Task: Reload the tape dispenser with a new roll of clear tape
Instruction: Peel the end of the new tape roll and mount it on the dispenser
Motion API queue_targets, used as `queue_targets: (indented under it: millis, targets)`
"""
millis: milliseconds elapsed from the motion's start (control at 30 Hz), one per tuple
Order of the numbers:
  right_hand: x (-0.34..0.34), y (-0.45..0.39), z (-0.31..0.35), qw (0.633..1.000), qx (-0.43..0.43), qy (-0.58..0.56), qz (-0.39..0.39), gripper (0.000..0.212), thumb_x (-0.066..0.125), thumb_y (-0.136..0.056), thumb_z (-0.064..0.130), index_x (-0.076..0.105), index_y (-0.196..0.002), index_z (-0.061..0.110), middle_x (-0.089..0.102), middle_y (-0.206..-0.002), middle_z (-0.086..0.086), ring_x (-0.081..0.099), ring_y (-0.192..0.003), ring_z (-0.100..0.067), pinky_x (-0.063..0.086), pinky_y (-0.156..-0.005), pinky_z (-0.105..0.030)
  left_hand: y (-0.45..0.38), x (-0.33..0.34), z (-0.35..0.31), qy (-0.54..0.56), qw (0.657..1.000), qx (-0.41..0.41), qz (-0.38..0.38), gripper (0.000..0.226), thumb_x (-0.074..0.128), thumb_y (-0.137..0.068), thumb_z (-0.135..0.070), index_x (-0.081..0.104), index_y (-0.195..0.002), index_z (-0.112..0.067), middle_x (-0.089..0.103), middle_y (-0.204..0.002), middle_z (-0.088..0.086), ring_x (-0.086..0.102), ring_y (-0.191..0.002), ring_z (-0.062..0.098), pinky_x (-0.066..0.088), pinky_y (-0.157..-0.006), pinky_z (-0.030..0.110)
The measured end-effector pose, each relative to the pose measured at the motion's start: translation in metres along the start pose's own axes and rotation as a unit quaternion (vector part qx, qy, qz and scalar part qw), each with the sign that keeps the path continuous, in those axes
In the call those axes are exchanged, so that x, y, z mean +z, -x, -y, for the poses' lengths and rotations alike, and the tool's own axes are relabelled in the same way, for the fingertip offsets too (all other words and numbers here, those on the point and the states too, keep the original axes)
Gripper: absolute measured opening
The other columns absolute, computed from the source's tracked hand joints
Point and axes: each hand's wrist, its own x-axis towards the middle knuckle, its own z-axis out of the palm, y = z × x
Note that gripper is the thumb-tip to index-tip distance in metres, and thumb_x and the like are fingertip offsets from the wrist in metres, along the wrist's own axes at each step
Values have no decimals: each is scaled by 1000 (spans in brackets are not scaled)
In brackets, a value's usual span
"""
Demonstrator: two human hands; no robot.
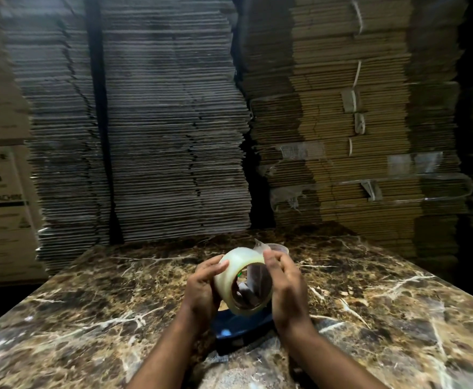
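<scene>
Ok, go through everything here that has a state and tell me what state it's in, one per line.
Roll of clear tape: lifted off the table, free end peeled up.
Left hand: gripping the roll.
Right hand: pinching the loose tape end.
Tape dispenser: lying on the marble table, no roll loaded that I can see.

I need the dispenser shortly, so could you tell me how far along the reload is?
Early stage. The new tape roll is out and held in both hands, left hand and right hand, with its loose end apparently being picked free. The blue dispenser lies on the marble table beneath. Mounting and threading remain.
</scene>
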Motion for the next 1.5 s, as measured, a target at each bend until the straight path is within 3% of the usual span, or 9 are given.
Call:
queue_targets:
  millis: [100,233,367,600,767,933,1100,1233,1500]
  targets:
    - [-8,-6,16,999,45,-15,13,60,55,-78,65,71,-77,8,75,-77,-15,71,-79,-38,55,-74,-52,-3,-4,1,11,1000,5,-19,77,77,-55,-16,56,-122,14,58,-117,38,58,-99,45,49,-79,42]
    - [-12,-19,33,991,125,19,45,53,63,-83,56,71,-71,5,74,-70,-10,68,-66,-26,51,-68,-37,-3,-6,-6,17,999,-2,40,72,90,-37,-28,71,-95,10,67,-88,28,63,-78,37,45,-76,40]
    - [-9,-28,43,978,169,58,109,40,69,-83,47,66,-73,9,66,-66,-11,59,-58,-23,47,-64,-31,-2,-9,-11,44,997,-21,62,95,85,-49,-28,48,-120,24,46,-117,39,46,-102,46,37,-90,48]
    - [-10,-28,49,962,211,75,156,29,65,-87,39,64,-94,11,65,-67,-5,63,-61,-22,43,-60,-28,-1,-10,-15,22,998,-10,57,74,71,-71,-33,52,-113,25,57,-102,36,58,-85,39,49,-75,40]
    - [-11,-29,42,958,242,47,148,39,68,-85,36,62,-108,5,69,-65,-5,66,-51,-17,50,-59,-27,-4,-14,-17,91,992,-13,88,54,84,-33,-24,61,-74,1,60,-60,14,60,-54,27,51,-56,29]
    - [-12,-29,44,949,264,54,165,36,69,-84,41,66,-90,6,72,-76,-11,68,-63,-22,53,-60,-27,1,-8,-21,85,994,11,68,10,66,-52,-11,56,-51,-9,51,-46,5,52,-40,19,46,-45,21]
    - [-13,-29,42,946,283,46,154,34,72,-84,39,68,-88,5,72,-70,-10,66,-51,-20,52,-45,-22,0,-9,-19,86,995,0,41,10,53,-68,-13,55,-59,-8,53,-50,8,54,-45,23,47,-49,23]
    - [-14,-33,35,939,307,47,149,7,66,-84,16,68,-86,9,70,-63,-7,62,-52,-20,52,-56,-26,0,-8,-19,72,996,-7,44,8,59,-61,-12,54,-63,-7,55,-51,8,56,-46,23,48,-50,24]
    - [-15,-40,30,926,348,24,145,11,62,-85,1,70,-80,6,73,-68,-7,67,-67,-22,55,-57,-27,5,-7,-17,73,995,21,65,20,67,-61,-26,71,-54,-8,65,-52,8,64,-48,22,53,-51,22]
